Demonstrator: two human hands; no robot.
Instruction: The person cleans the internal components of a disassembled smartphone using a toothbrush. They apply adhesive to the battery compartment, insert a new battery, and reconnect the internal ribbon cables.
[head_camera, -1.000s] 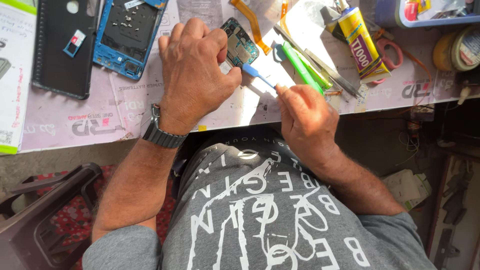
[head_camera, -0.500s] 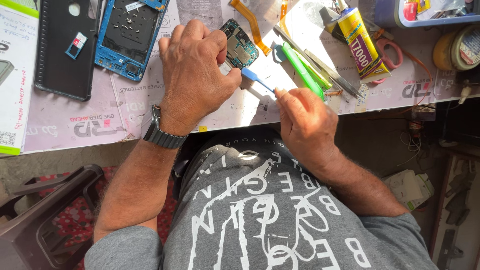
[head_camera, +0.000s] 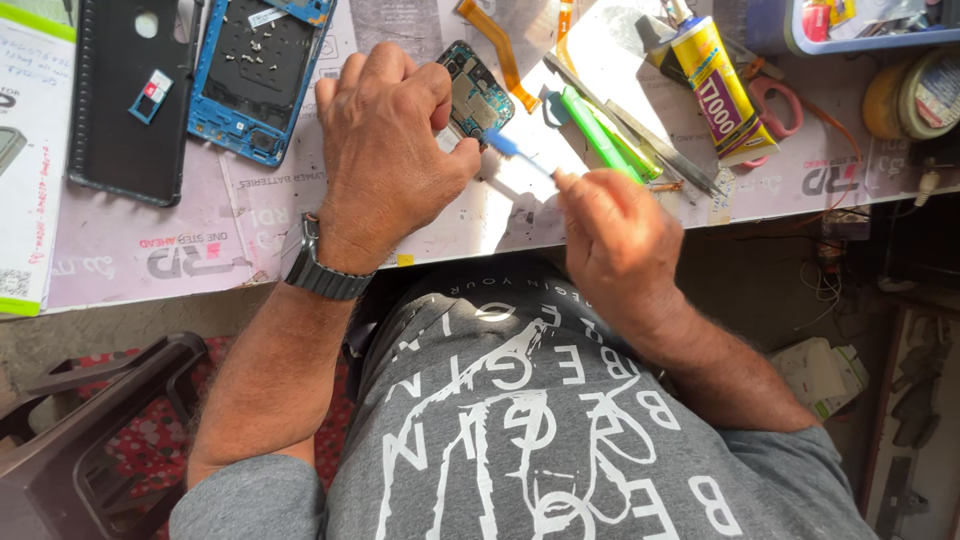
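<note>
Left hand (head_camera: 390, 150) curled shut on small circuit board (head_camera: 475, 92), pinning it at worktable (head_camera: 200, 250) centre for steadiness. Right hand (head_camera: 615, 235) pinches blue-tipped tool (head_camera: 515, 150), tip at board edge. Opened blue phone frame (head_camera: 250, 80) parked left, clear of work.

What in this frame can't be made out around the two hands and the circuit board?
Head view only:
- circuit board: its left part is hidden under the left hand.
- blue tool: its rear end is hidden by the right hand; whether its tip touches the board cannot be told.
- blue phone frame: cut off by the top edge; its screws are too small to count.
</note>
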